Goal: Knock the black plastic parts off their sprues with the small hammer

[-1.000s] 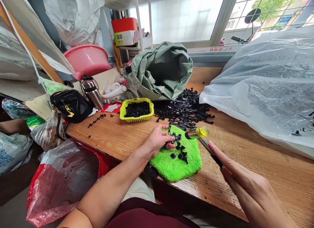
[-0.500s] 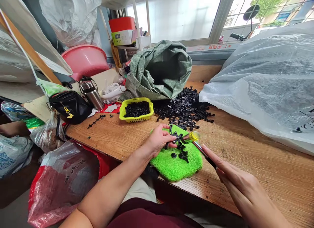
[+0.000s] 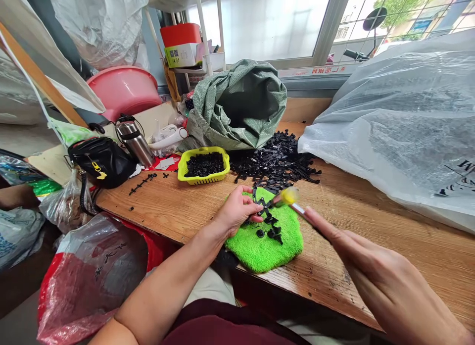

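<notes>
My left hand (image 3: 239, 210) pinches a black linked plastic piece (image 3: 262, 205) over the green cloth (image 3: 265, 253). My right hand (image 3: 347, 238) is wrapped round the handle of a hammer (image 3: 289, 196), whose yellow head is blurred just right of the linked piece. Several small black parts (image 3: 275, 233) and a round black one (image 3: 260, 233) lie on the cloth, just below my left fingertips.
Behind the cloth are a heap of black parts (image 3: 282, 159), a yellow basket (image 3: 204, 179) of small black pieces and an open green sack (image 3: 241, 102). White plastic sheeting (image 3: 401, 127) covers the right side. A steel flask (image 3: 135, 144) and black bag (image 3: 102, 162) stand left.
The hammer head has shifted slightly left relative to the cloth and is now blurred, and my right hand appears higher and turned. My left hand still pinches the linked piece. The whole view has shifted slightly.
</notes>
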The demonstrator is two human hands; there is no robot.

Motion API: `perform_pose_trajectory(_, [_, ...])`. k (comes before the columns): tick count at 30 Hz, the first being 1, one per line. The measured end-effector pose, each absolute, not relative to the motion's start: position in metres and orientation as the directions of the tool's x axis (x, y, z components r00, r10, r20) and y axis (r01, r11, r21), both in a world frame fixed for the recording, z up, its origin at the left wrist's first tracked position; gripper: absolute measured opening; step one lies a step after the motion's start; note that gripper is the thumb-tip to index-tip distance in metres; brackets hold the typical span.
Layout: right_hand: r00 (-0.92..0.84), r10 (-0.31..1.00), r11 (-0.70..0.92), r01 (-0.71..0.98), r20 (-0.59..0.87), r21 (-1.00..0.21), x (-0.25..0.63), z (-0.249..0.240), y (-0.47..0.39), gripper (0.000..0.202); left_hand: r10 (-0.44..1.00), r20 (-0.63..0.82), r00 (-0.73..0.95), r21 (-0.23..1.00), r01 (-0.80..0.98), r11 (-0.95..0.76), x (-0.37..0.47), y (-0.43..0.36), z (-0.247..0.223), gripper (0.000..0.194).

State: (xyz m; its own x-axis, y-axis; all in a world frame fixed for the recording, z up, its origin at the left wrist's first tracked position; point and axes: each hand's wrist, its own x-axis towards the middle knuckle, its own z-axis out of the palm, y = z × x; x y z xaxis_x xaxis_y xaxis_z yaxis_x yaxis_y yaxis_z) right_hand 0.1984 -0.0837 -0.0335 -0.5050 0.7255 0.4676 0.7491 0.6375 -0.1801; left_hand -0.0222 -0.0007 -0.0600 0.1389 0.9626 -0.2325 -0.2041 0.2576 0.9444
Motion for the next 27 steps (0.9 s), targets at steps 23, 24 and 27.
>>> perform_pose_trajectory(23, [-0.503, 0.782, 0.591, 0.787, 0.369, -0.178, 0.198, -0.049, -0.081, 0.060, 0.964, -0.239, 0.119, 0.958, -0.136, 0.254, -0.022, 0.001, -0.065, 0.042])
perform_pose_trajectory(24, [-0.469, 0.798, 0.569, 0.793, 0.380, -0.217, 0.197, -0.050, -0.080, 0.058, 0.963, -0.242, 0.121, 0.958, -0.127, 0.257, -0.022, 0.001, -0.065, 0.042])
perform_pose_trajectory(27, [-0.448, 0.828, 0.536, 0.809, 0.338, -0.241, 0.196, -0.051, -0.078, 0.059, 0.961, -0.236, 0.145, 0.962, -0.104, 0.252, -0.021, 0.002, -0.064, 0.041])
